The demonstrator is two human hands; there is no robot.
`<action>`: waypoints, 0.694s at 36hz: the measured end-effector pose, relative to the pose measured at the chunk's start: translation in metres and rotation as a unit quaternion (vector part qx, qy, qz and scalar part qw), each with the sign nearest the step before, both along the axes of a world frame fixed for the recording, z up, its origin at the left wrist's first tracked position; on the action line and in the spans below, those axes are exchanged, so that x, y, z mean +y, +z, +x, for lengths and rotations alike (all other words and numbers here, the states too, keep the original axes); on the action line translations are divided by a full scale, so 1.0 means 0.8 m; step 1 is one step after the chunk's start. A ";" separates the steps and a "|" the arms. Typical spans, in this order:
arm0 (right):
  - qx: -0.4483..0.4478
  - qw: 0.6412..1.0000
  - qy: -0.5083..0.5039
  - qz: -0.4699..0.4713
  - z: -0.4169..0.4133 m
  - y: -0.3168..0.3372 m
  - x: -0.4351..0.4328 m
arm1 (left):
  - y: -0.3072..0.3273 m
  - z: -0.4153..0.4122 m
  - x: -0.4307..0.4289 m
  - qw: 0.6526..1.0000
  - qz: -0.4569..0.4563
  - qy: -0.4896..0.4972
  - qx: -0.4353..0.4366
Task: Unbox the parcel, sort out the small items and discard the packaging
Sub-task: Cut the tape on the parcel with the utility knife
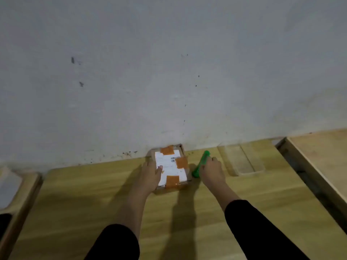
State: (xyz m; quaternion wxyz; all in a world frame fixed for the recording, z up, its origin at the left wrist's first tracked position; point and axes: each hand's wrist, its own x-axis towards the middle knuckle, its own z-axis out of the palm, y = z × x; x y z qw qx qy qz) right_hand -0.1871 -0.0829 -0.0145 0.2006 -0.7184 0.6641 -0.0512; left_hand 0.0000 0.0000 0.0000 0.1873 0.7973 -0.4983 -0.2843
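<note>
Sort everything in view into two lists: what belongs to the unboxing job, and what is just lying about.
Belongs to the job: taped parcel, held by the left hand; green tool, likely a cutter, gripped by the right hand; clear tray, probably for the small items.

Just lying about: pale sheet on the side table at left; wooden board at right.

A bare, plain workroom, by the look of it, though it could as well be a spare room in a home. A light wooden table (84, 203) is pushed against a white painted wall (169, 72) that is scuffed and flecked with dark marks, dirtiest low down by the tabletop. Similar wooden surfaces flank it, one on the right (323, 151) across a narrow gap and another on the left (24, 199). At the wall end of the table are a clear plastic tray (242, 160), a taped cardboard parcel (171, 166) with a shipping label and a green plastic cutter (201, 162).
</note>
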 end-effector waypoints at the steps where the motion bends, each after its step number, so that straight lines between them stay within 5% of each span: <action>1: 0.024 1.000 0.004 0.016 0.002 -0.013 -0.002 | -0.010 0.000 -0.003 1.000 0.015 0.009 0.008; 7: 0.041 0.998 -0.036 0.025 0.013 -0.089 -0.035 | -0.050 -0.012 -0.012 0.993 0.022 0.081 0.079; 14: -0.067 0.983 -0.162 0.051 0.030 -0.106 -0.073 | -0.073 -0.007 -0.018 0.990 -0.024 0.085 0.111; 25: -0.196 0.971 -0.137 -0.010 0.018 -0.077 -0.051 | -0.050 -0.011 -0.017 0.986 0.001 0.101 0.130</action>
